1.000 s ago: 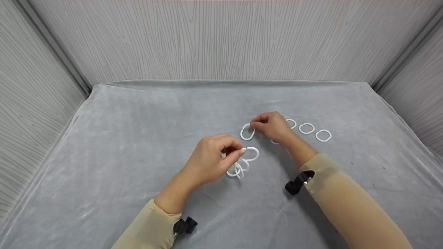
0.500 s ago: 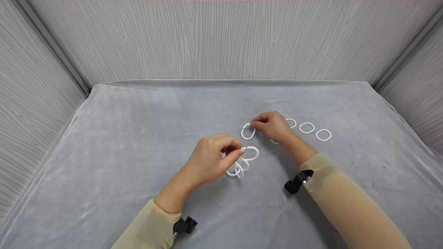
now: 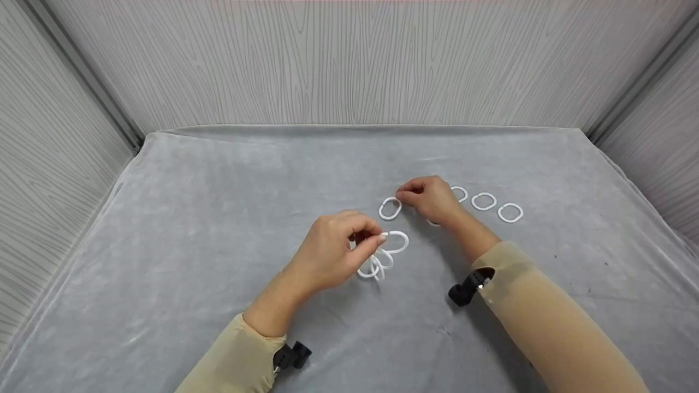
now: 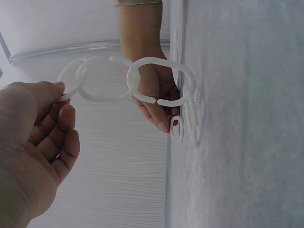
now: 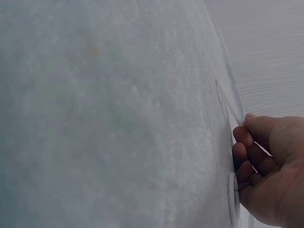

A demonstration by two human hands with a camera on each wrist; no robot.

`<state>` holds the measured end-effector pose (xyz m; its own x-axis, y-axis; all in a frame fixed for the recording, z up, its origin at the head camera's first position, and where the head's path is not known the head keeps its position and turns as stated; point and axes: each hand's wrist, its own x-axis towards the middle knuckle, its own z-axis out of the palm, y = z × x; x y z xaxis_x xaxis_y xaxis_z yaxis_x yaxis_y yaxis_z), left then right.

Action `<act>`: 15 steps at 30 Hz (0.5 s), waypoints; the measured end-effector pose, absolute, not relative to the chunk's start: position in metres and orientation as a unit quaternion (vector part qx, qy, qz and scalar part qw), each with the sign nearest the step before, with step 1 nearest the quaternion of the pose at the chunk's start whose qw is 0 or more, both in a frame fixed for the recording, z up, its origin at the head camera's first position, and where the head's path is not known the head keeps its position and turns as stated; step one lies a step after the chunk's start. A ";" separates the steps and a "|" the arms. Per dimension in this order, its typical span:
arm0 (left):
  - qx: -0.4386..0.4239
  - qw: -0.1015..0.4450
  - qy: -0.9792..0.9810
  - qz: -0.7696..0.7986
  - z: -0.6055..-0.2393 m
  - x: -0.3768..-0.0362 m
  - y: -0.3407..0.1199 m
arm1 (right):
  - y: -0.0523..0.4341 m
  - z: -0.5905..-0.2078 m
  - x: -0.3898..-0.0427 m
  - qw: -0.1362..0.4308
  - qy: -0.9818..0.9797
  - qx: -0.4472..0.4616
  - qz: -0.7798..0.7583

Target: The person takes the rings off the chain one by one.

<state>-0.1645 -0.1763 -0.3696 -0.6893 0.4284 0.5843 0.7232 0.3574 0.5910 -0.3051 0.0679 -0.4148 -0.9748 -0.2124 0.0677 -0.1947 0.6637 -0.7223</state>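
Observation:
My left hand [image 3: 333, 254] pinches one end of a chain of linked white plastic shower curtain rings [image 3: 397, 242] between thumb and index finger. In the left wrist view the linked rings [image 4: 187, 71] hang from the fingertips, and the lowest ones reach the cloth. Each ring is an oval with a small gap. Farther back and to the right, my right hand [image 3: 431, 199] has its thumb and index finger together at the edge of a single ring [image 3: 382, 215]. In the right wrist view that hand [image 5: 270, 156] pinches the ring's edge just above the cloth.
Loose rings lie right of my right hand: one ring [image 3: 484, 209], another [image 3: 510, 221], and a third [image 3: 463, 191] partly hidden. Part of one more ring [image 3: 433, 223] shows under the wrist. Grey cloth [image 3: 218, 229] covers the table; wood-grained panels [image 3: 349, 65] enclose it.
The ring at my right fingertips has tilted a little and looks slightly flatter. Both hands and the chain have stayed almost still.

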 end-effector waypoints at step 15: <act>-0.360 0.175 -0.803 -0.441 -0.366 -0.165 -0.176 | 0.076 -0.391 -0.292 0.008 0.880 -0.108 -0.462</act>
<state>-0.1649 -0.1760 -0.3663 -0.6800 0.4237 0.5984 0.7323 0.3514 0.5833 -0.2923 0.0757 -0.3906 -0.9767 -0.1965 0.0863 -0.1826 0.5498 -0.8151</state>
